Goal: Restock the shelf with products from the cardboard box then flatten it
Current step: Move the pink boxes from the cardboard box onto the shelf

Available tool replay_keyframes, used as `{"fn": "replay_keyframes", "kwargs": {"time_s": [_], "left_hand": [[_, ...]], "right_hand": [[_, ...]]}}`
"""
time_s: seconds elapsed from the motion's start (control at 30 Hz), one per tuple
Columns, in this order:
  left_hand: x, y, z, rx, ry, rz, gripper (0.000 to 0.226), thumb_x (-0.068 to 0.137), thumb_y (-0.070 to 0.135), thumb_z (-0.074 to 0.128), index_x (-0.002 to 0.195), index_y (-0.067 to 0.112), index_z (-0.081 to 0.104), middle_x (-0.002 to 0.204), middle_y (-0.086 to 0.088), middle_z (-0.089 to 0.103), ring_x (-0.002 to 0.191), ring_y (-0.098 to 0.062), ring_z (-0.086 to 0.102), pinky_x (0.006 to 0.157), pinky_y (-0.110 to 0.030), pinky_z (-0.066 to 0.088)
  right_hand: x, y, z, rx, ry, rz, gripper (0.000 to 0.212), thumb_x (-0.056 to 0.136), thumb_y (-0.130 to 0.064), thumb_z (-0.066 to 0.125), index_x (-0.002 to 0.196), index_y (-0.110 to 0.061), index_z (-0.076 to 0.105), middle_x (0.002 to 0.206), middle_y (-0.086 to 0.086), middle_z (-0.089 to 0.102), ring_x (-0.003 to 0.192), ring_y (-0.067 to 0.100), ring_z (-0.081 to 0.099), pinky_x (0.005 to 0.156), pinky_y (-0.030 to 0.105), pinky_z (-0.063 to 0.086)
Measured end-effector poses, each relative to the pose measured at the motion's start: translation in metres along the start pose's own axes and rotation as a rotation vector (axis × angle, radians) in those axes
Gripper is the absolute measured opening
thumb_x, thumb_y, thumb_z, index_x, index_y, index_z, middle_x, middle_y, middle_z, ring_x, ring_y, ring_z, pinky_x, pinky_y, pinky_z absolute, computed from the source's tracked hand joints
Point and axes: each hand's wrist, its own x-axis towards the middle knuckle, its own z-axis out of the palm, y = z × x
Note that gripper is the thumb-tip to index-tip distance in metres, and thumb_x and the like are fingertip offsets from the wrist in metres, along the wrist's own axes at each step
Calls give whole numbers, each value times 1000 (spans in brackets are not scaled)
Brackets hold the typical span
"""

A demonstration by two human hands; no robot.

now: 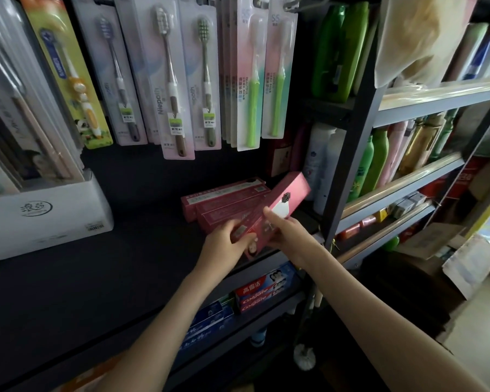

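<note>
Grips a long pink cardboard toothpaste box (290,193) in both hands just right of centre frame. Curls the left hand (224,244) round the box's near end, fingers clamped on its edge and thumb pressed on top. Sets the right hand (290,236) against the box's right side, thumb laid along the upper face, the other fingers tucked underneath and mostly hidden. Angles the box diagonally, far end raised toward the upper right, partly over a stack of matching pink boxes (224,198) lying flat on the dark shelf (96,278); cannot tell whether box and stack touch. Shows carded toothbrushes (176,80) hanging in a row across the top of the frame, and a white carton (46,219) standing on the shelf at the left. Shows red and blue Colgate toothpaste boxes (263,290) on the level below, lower centre. Shows green plastic bottles (340,52) at the upper right, beside a grey metal rack (351,154).
</note>
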Motion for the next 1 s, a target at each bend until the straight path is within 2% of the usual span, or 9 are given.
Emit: {"fn": "replay_keyframes", "kwargs": {"time_s": [0.13, 0.23, 0.33, 0.43, 0.53, 0.7, 0.77, 0.9, 1.0], "left_hand": [[-8, 7, -15, -137, -36, -7, 41, 84, 38, 69, 121, 28, 54, 106, 22, 53, 97, 8, 51, 77, -9, 38], [-13, 4, -24, -256, -142, -71, 45, 80, 51, 68, 117, 30, 54, 112, 16, 57, 104, 1, 54, 81, -16, 44], [-18, 2, -26, -485, -209, -239, 56, 77, 62, 57, 119, 26, 54, 118, 0, 61, 105, -14, 61, 89, -33, 53], [-28, 8, -23, -663, -378, -409, 51, 77, 52, 60, 112, 15, 62, 101, -12, 68, 88, -22, 67, 80, -34, 58], [-33, 10, -21, -776, -453, -359, 39, 74, 32, 68, 103, 6, 67, 101, -14, 70, 90, -22, 69, 76, -32, 58], [-42, 21, -17, -791, -539, -416, 52, 78, 36, 67, 117, 2, 62, 106, -16, 69, 96, -28, 68, 79, -36, 58], [-44, 23, -14, -820, -525, -402, 44, 84, 29, 65, 114, -2, 62, 107, -17, 68, 97, -29, 68, 78, -35, 58], [-41, 13, -20, -529, -344, -286, 28, 86, 25, 66, 109, 9, 62, 106, -6, 69, 95, -18, 67, 79, -29, 57], [-35, 1, -27, -323, -285, -226, 36, 83, 30, 70, 114, 14, 59, 105, -1, 68, 95, -16, 67, 87, -36, 56]], "right_hand": [[-6, -3, 6, 191, 34, -1, 83, 73, -39, 79, 136, -6, 36, 117, 18, 65, 96, 29, 69, 72, 36, 57], [-12, -2, 7, 323, 90, -4, 63, 84, -20, 69, 134, -13, 31, 115, 19, 63, 95, 31, 69, 77, 43, 58], [-25, -6, 8, 479, 18, -43, 42, 89, -14, 58, 128, -10, 42, 105, 16, 65, 95, 31, 67, 86, 46, 54], [-43, -11, 12, 501, -74, -53, 28, 93, -21, 49, 118, -8, 49, 100, 13, 66, 97, 29, 64, 100, 48, 45], [-58, -14, 12, 391, -192, -11, 31, 94, -31, 45, 113, -9, 54, 96, 9, 69, 88, 25, 66, 91, 44, 47], [-66, -7, 15, 527, -166, -40, 37, 94, -36, 44, 113, -8, 58, 97, 10, 71, 84, 24, 70, 76, 39, 57], [-66, -4, 17, 514, -158, 2, 41, 97, -41, 39, 114, -10, 60, 102, 11, 71, 89, 25, 70, 80, 41, 56], [-61, -6, 17, 216, -134, -73, 44, 100, -43, 32, 122, -14, 56, 110, 8, 68, 99, 25, 66, 81, 39, 51], [-57, -4, 17, 15, -48, -78, 38, 95, -31, 53, 125, -9, 51, 110, 12, 67, 91, 23, 68, 72, 34, 55]]}}
